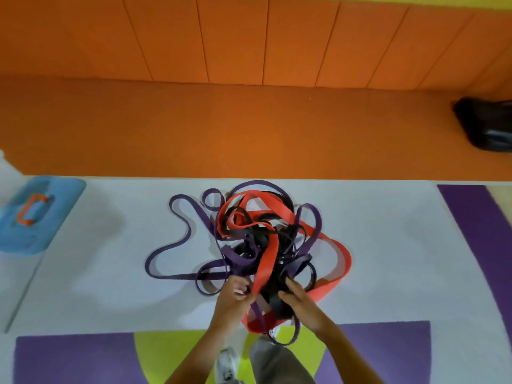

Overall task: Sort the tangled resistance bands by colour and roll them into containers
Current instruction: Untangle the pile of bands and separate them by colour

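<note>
Head view: tangle [257, 245] of bands sits mid-mat, just in front of the person, on the pale mat [110, 259]. Nothing sorted, nothing rolled; step in hand looks like the first untangling.

Left hand [235, 297] pinches the near end of the red band [267, 259]. Right hand [300, 300] is curled round black bands [277, 300] at the near edge of the heap.

Next move, by my reading: draw one colour free, hands pulling apart, feeding loops out slowly so knots don't tighten.

Materials: flat rubbery strips, matte. Red is widest, standing in stiff arcs. Purple band [182, 236] is narrower and trails in a long loop to the left. Black is thin and densely knotted at the core.

Blue case [36, 217] with an orange handle lies far left, possibly a container; cannot tell. Dark bag [487, 123] far right.
</note>
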Motion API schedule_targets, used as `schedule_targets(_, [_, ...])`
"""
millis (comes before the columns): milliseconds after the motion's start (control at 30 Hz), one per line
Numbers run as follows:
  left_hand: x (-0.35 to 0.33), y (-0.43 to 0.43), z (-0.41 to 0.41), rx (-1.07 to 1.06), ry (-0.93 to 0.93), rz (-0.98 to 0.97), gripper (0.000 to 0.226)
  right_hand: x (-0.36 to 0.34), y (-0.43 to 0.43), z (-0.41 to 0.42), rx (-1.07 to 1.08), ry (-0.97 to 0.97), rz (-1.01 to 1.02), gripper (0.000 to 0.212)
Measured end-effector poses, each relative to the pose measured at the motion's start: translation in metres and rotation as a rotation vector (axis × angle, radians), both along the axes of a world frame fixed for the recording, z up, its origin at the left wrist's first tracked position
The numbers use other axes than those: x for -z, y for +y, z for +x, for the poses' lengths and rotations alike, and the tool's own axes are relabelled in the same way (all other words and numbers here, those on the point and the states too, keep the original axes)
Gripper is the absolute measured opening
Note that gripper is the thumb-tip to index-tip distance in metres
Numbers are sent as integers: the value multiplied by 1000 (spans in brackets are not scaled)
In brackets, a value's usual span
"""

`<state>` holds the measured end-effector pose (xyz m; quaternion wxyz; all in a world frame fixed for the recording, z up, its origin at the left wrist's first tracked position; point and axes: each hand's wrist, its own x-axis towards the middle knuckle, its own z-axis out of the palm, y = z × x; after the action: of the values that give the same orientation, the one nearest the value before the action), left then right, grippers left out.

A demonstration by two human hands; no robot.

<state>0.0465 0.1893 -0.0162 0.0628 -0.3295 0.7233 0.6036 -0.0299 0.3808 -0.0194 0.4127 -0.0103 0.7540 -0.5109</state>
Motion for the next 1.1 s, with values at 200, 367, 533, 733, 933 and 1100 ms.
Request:
schedule_targets(200, [-5, 15, -19, 347, 84, -256, 54, -19, -5, 24, -341, 248, 28, 22])
schedule_targets(367, [3, 7, -29, 498, -105, -540, 57, -21, 13, 14, -106, 313, 229, 29])
schedule_targets(533, [8, -8, -31, 445, -53, -658, 69, -11, 34, -35, 188, 298, 342, 40])
schedule_targets(733, [6, -11, -36, 571, -201, -873, 63, 4, 23, -91, 212, 59, 243, 38])
schedule_targets(933, [-13, 7, -76, 548, -258, -857, 64, 11, 3, -115, 425, -257, -22, 26])
schedule_targets(1100, [-4, 20, -90, 781, -367, -797, 109, 11, 2, -141, 447, -209, -8, 14])
